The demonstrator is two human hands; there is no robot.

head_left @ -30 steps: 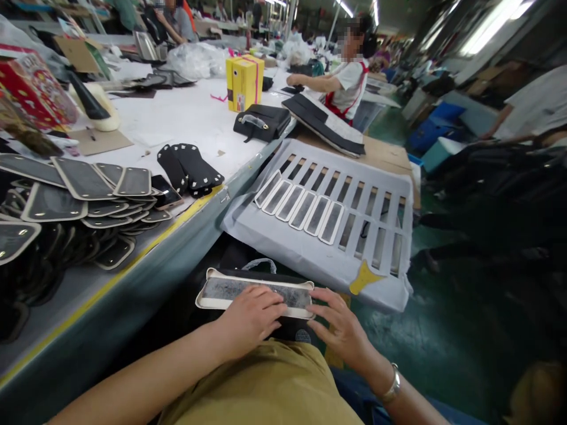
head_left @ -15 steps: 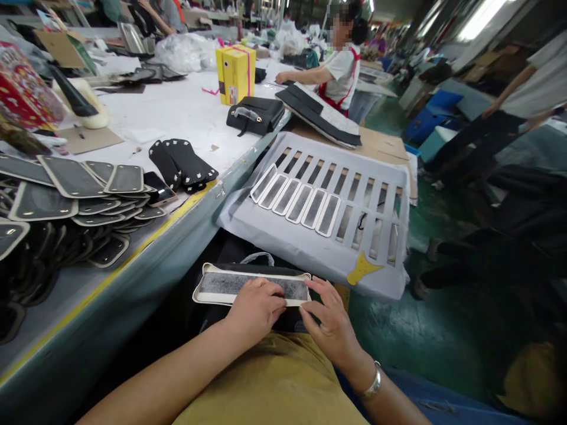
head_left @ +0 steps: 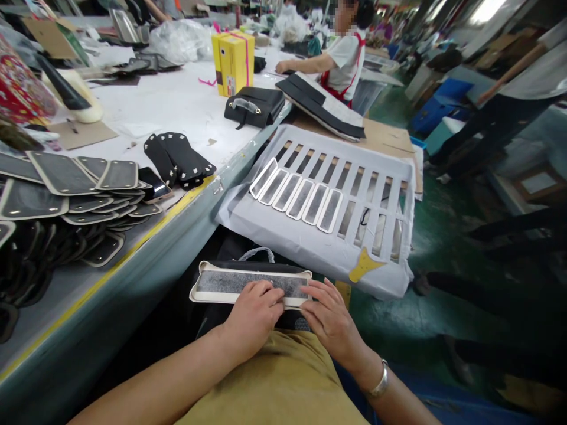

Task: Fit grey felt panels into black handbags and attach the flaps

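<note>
A long grey panel with a cream border (head_left: 221,284) lies across a black bag on my lap, whose plastic-wrapped handle (head_left: 258,252) shows behind it. My left hand (head_left: 259,310) rests over the panel's lower edge, right of its middle, fingers bent and pressed together on it. At the right end of the panel, my right hand (head_left: 326,310) pinches the corner between thumb and fingers. Beyond my hands, several cream-edged grey strips (head_left: 301,198) stand in a row on a grey slotted sheet (head_left: 274,227).
On the white table (head_left: 168,100) at left are a pile of cream-edged pieces (head_left: 62,174), black pieces (head_left: 181,156), a black bag (head_left: 254,107) and a yellow box (head_left: 234,62). A yellow scrap (head_left: 364,265) lies on the sheet. A person (head_left: 348,59) works beyond.
The view has shifted slightly. Both hands remain at the panel, with my right fingers moved a little at its right end. The person standing at the right has shifted.
</note>
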